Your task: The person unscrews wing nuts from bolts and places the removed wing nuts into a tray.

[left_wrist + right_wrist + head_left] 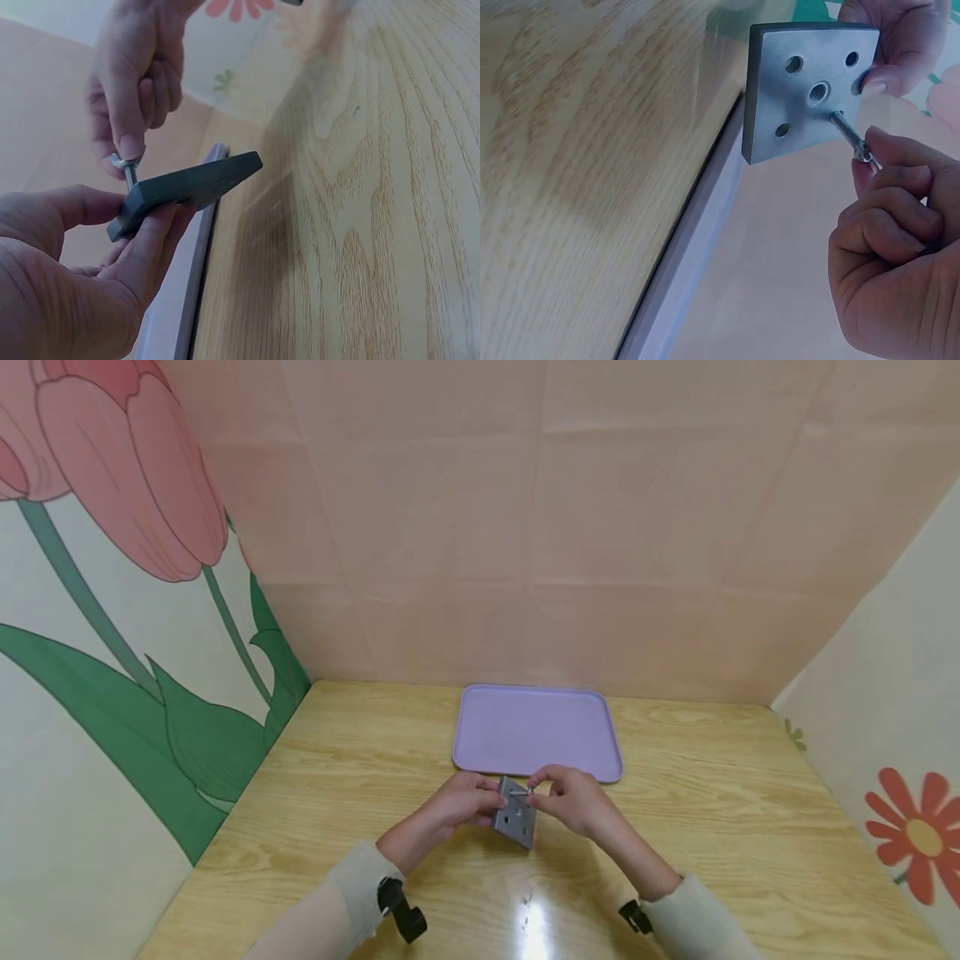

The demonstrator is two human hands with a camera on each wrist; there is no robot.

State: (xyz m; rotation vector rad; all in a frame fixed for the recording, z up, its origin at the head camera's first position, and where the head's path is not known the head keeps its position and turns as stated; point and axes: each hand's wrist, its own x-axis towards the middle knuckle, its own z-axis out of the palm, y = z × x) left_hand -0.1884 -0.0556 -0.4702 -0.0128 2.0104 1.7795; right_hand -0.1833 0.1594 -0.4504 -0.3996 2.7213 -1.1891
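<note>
My left hand point(467, 800) pinches a square grey metal plate point(810, 64) by one edge, thumb on one face and fingers behind. The plate is held tilted above the table; it has a larger threaded hole in its centre and smaller holes near its corners. Between thumb and index finger my right hand point(573, 800) pinches a silver bolt point(849, 135) by its head, the other fingers curled in. The bolt's shank stands out from the plate's face, its far end right at a corner hole. In the left wrist view, the bolt point(130, 174) meets the plate point(191, 180) near my left thumb.
A purple tray point(536, 731) lies on the wooden table point(360, 735), just beyond my hands. Behind the table hangs a pinkish wall covering point(532, 527). Flower-patterned walls stand at both sides. Black straps with small devices point(405, 914) sit at my cuffs.
</note>
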